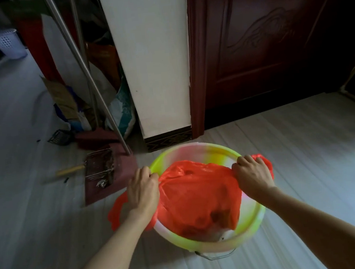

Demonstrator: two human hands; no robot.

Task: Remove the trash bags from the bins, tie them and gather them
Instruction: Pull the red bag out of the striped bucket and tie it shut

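Dim, soft, wide-angle edge warping

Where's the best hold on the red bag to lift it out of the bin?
By its two bunched top corners, from above, where the left hand and right hand grip the red bag. Its body sags inside the bin, out of reach.

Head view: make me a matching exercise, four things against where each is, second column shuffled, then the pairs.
1. red trash bag
2. left hand
3. dustpan
4. dark wooden door

A. on the floor, left of the bin
B. behind the bin, to the right
C. inside the bin
D. gripping the bag's left edge

Pairs: 1-C, 2-D, 3-A, 4-B
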